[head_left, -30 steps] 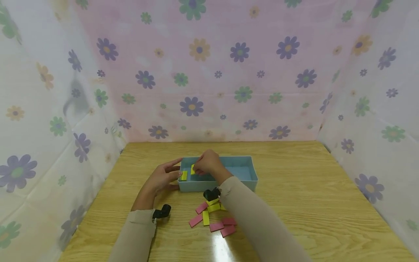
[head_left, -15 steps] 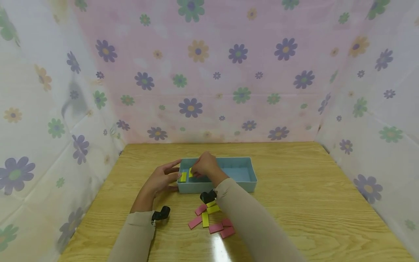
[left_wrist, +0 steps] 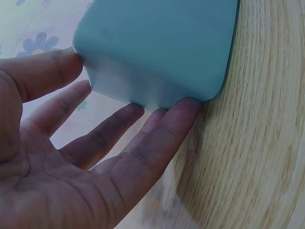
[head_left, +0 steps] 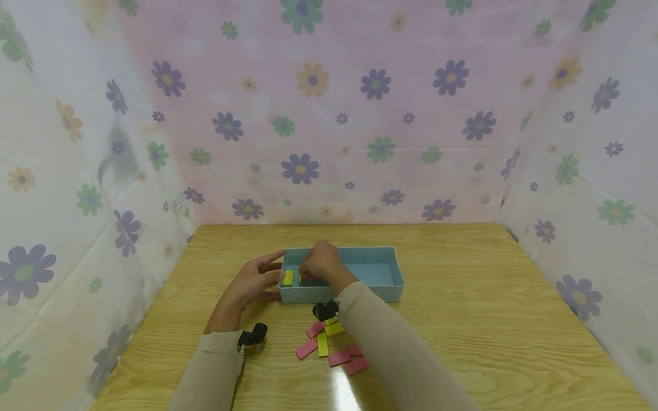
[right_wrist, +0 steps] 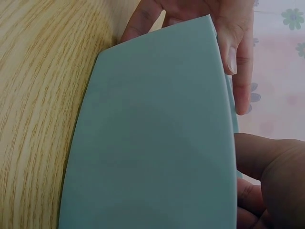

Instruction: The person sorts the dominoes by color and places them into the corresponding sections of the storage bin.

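A long light-blue plastic box (head_left: 372, 274) stands on the table. Spread fingers of my left hand (head_left: 252, 281) touch its left end; the left wrist view shows the fingertips against the end wall (left_wrist: 157, 52) and its bottom corner. My right hand (head_left: 324, 261) reaches inside the box's left half and pinches a yellow domino block (head_left: 300, 275), mostly covered by the fingers. Another yellow domino block (head_left: 289, 278) stands against the left end, beside my left fingertip. In the right wrist view the box's long wall (right_wrist: 152, 124) hides the block and my right fingertips.
In front of the box lies a loose group of domino blocks, yellow ones (head_left: 322, 345) and pink ones (head_left: 307, 349), partly under my right forearm (head_left: 396, 342). Flowered cloth (head_left: 334, 114) encloses the wood-grain table (head_left: 462, 297) at the back and both sides.
My right hand has shifted slightly left and lower in the box with the yellow domino block, which now shows less. My left hand stays at the box's end.
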A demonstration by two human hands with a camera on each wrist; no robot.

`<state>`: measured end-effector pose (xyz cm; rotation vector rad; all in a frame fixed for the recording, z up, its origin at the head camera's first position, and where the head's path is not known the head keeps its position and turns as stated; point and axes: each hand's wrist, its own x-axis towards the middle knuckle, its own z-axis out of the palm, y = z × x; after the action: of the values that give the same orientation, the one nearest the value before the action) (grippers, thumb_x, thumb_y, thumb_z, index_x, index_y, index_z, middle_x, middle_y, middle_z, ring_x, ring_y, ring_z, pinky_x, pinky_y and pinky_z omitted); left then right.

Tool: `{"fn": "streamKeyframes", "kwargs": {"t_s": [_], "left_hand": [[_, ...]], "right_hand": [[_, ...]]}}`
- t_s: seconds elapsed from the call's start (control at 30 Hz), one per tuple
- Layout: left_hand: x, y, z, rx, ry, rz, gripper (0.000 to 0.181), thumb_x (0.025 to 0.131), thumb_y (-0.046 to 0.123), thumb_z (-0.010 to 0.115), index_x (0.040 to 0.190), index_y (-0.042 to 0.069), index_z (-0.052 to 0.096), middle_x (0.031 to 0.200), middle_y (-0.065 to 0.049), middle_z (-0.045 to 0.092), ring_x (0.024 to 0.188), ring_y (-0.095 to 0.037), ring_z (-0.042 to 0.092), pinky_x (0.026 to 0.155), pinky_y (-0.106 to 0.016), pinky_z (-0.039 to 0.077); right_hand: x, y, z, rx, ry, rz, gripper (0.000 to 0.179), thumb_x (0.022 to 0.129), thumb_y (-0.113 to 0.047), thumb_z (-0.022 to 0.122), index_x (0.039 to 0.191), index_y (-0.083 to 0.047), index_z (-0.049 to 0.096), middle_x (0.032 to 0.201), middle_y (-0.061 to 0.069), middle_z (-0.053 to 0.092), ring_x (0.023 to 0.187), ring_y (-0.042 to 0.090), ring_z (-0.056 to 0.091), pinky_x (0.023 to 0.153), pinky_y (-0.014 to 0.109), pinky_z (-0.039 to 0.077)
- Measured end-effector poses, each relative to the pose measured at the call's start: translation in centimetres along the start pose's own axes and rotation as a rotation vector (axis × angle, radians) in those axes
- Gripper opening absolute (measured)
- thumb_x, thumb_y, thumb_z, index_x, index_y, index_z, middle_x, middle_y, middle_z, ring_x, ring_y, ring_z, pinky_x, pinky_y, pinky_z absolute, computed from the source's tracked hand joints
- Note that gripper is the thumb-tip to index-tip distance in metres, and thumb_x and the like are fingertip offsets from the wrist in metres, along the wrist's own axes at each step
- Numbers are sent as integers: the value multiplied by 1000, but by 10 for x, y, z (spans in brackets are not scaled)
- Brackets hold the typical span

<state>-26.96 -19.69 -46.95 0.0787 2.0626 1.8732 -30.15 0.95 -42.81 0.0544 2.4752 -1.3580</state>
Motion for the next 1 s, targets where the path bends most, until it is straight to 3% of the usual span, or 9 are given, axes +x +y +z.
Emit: {"fn": "streamKeyframes", "kwargs": {"t_s": [0.23, 0.37, 0.47, 0.53, 0.6, 0.73, 1.0], "left_hand": [[-1, -1, -2, -3, -15, 3, 65, 102, 11, 65, 161, 27, 41, 160, -22, 41, 133, -43, 56, 90, -58, 59], [-2, 0, -2, -6, -33, 14, 65, 103, 13, 64, 161, 27, 40, 161, -23, 39, 133, -44, 56, 92, -60, 58], [-2, 0, -3, -16, -39, 13, 65, 103, 13, 65, 161, 27, 40, 161, -22, 39, 133, -44, 56, 93, -61, 57], [-2, 0, -3, -16, -43, 14, 65, 103, 13, 65, 161, 27, 40, 161, -23, 38, 132, -44, 57, 93, -61, 57], [-2, 0, -3, -14, -40, 12, 66, 102, 13, 65, 161, 27, 40, 161, -23, 39, 132, -44, 57, 93, -61, 57], [0, -1, -2, -8, -32, 10, 65, 102, 13, 65, 161, 27, 40, 161, -23, 39, 131, -44, 58, 92, -60, 58], [-1, 0, -2, -5, -13, 4, 64, 102, 13, 66, 160, 28, 41, 160, -22, 41, 130, -42, 60, 90, -58, 60]], "right_hand": [[-5, 0, -1, -51, 12, -8, 16, 88, -10, 77, 76, 0, 78, 74, 13, 76, 76, 29, 78, 72, 41, 64], [-2, 1, 0, -150, 8, -2, 30, 94, -17, 67, 67, -5, 67, 63, 7, 66, 65, 27, 70, 59, 36, 54], [2, 2, 2, -148, -23, 8, 24, 99, -22, 63, 83, -4, 67, 61, 5, 57, 59, 23, 60, 56, 35, 47], [4, 4, 4, -115, -42, 21, 26, 100, -25, 61, 99, 0, 68, 66, 6, 58, 60, 23, 60, 57, 35, 51], [5, 5, 6, -63, -49, 34, 36, 101, -28, 60, 118, 3, 64, 74, 9, 61, 65, 26, 66, 61, 38, 57], [6, 5, 9, -28, -48, 48, 51, 102, -34, 58, 135, 5, 58, 91, 11, 65, 75, 28, 73, 66, 39, 61], [3, 3, 13, -20, -55, 53, 62, 104, -38, 56, 148, 5, 50, 107, 13, 64, 81, 26, 70, 74, 40, 62]]}}
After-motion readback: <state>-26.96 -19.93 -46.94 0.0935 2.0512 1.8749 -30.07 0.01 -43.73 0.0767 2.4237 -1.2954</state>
